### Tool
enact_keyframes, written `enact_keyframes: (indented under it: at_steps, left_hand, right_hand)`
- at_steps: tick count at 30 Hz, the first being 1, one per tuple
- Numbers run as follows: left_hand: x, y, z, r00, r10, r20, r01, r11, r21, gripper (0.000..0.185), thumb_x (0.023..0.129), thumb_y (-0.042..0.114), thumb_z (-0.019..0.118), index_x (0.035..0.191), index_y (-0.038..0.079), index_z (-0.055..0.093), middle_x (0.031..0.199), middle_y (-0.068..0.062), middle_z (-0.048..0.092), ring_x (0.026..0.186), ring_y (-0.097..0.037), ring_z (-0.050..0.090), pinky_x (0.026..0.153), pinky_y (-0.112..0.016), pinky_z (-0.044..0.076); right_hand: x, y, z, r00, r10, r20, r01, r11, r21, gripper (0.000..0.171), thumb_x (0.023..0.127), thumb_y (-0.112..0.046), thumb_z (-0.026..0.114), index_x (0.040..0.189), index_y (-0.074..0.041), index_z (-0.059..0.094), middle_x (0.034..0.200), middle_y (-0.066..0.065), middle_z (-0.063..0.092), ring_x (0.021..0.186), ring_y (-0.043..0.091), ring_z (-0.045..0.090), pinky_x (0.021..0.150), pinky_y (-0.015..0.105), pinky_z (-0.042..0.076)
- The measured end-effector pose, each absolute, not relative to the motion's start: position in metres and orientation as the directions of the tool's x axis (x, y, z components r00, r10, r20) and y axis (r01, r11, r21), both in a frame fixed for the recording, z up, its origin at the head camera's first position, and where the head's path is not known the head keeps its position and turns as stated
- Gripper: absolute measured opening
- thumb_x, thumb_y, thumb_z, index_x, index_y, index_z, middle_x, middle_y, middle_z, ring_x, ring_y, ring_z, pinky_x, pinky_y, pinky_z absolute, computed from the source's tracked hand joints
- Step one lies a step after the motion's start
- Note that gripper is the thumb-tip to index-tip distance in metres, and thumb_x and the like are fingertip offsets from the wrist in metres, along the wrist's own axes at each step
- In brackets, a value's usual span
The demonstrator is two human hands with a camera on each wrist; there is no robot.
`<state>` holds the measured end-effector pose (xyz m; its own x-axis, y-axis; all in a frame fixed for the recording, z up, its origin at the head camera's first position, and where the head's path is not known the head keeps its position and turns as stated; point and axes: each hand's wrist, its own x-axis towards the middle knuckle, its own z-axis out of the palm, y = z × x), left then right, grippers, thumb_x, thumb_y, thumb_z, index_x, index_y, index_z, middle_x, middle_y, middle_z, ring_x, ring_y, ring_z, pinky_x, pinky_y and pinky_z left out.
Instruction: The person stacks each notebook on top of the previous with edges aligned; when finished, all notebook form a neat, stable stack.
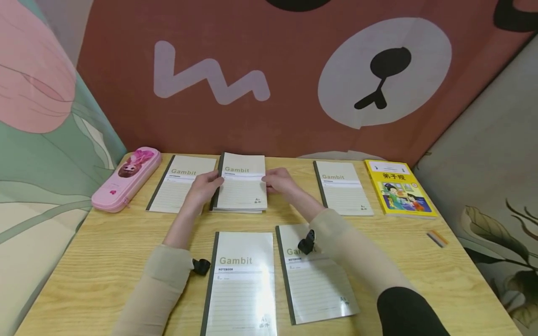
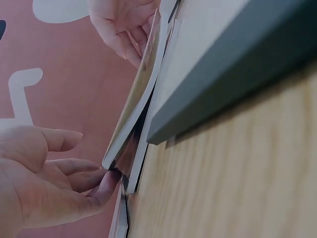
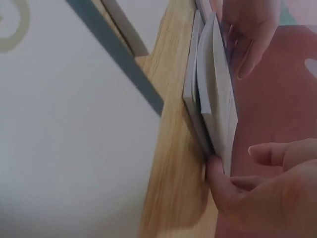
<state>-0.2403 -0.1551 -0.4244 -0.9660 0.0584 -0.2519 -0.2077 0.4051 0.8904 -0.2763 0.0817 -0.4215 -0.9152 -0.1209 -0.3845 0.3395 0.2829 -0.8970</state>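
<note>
- The left hand (image 1: 204,183) grasps the left edge of the top notebook (image 1: 243,183) at the far middle of the wooden table (image 1: 105,252); in the left wrist view its fingertips (image 2: 106,184) tuck under the lifted corner of the cover.
- The right hand (image 1: 280,181) grasps the same notebook at its right edge; in the right wrist view its thumb (image 3: 222,184) presses at the corner while the fingers curl behind it.
- The top notebook is raised a little off the stack of notebooks (image 1: 235,210) beneath it; the wrist views show a gap between the lifted one and those below.
- Just left of the stack lies another Gambit notebook (image 1: 181,190), and beyond it a pink pencil case (image 1: 127,185) near the table's left edge.
- To the right lie one more notebook (image 1: 343,188) and a yellow picture book (image 1: 399,188).
- Nearer the person, two notebooks lie side by side: one (image 1: 241,284) between the forearms, the other (image 1: 316,284) partly under the right sleeve.
- A small eraser-like piece (image 1: 437,238) rests near the right edge.
</note>
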Motion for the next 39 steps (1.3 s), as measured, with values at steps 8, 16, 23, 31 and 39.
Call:
enact_keyframes:
  at_steps: [8, 16, 23, 31, 39]
  left_hand:
    - [-0.238, -0.156, -0.424, -0.97, 0.056, -0.236, -0.185, 0.457, 0.87, 0.057, 0.108, 0.024, 0.046, 0.159, 0.003, 0.034, 0.166, -0.019, 0.035, 0.159, -0.034, 0.024, 0.131, -0.048, 0.026]
    - [-0.235, -0.155, -0.424, -0.969, 0.073, -0.237, -0.168, 0.509, 0.844, 0.058, 0.107, 0.027, 0.045, 0.159, 0.002, 0.034, 0.165, -0.021, 0.035, 0.158, -0.037, 0.025, 0.13, -0.05, 0.027]
    - [-0.234, -0.157, -0.424, -0.967, 0.092, -0.238, -0.153, 0.539, 0.828, 0.059, 0.108, 0.028, 0.045, 0.159, 0.0, 0.034, 0.165, -0.022, 0.034, 0.157, -0.038, 0.025, 0.13, -0.051, 0.027]
    - [-0.235, -0.159, -0.423, -0.961, 0.088, -0.264, -0.182, 0.518, 0.836, 0.06, 0.108, 0.03, 0.045, 0.16, 0.0, 0.031, 0.166, -0.021, 0.033, 0.158, -0.037, 0.025, 0.131, -0.05, 0.025]
    - [-0.237, -0.161, -0.423, -0.948, 0.074, -0.311, -0.235, 0.496, 0.836, 0.062, 0.108, 0.03, 0.047, 0.16, 0.001, 0.03, 0.168, -0.019, 0.031, 0.159, -0.036, 0.023, 0.131, -0.05, 0.023]
  right_hand:
    - [-0.266, 0.071, -0.413, -0.952, -0.086, -0.293, 0.231, 0.425, -0.875, 0.025, 0.097, -0.004, 0.058, 0.074, -0.005, 0.05, 0.074, 0.0, 0.046, 0.069, 0.013, 0.048, 0.075, 0.031, 0.055]
    - [-0.262, 0.069, -0.413, -0.958, -0.12, -0.262, 0.192, 0.411, -0.891, 0.044, 0.096, -0.002, 0.057, 0.064, -0.015, 0.029, 0.058, -0.007, 0.026, 0.052, 0.007, 0.032, 0.062, 0.029, 0.041]
    - [-0.258, 0.068, -0.409, -0.951, -0.13, -0.282, 0.201, 0.435, -0.878, 0.038, 0.097, -0.006, 0.058, 0.065, -0.01, 0.038, 0.061, -0.003, 0.04, 0.058, 0.008, 0.037, 0.069, 0.03, 0.045]
    - [-0.258, 0.064, -0.409, -0.935, -0.122, -0.332, 0.248, 0.445, -0.86, 0.029, 0.098, -0.01, 0.059, 0.121, 0.007, 0.066, 0.16, 0.016, 0.044, 0.091, 0.017, 0.057, 0.101, 0.041, 0.055]
    - [-0.255, 0.065, -0.409, -0.933, -0.129, -0.335, 0.256, 0.415, -0.873, 0.039, 0.098, -0.012, 0.06, 0.129, 0.01, 0.063, 0.151, 0.019, 0.054, 0.124, 0.029, 0.057, 0.113, 0.046, 0.052]
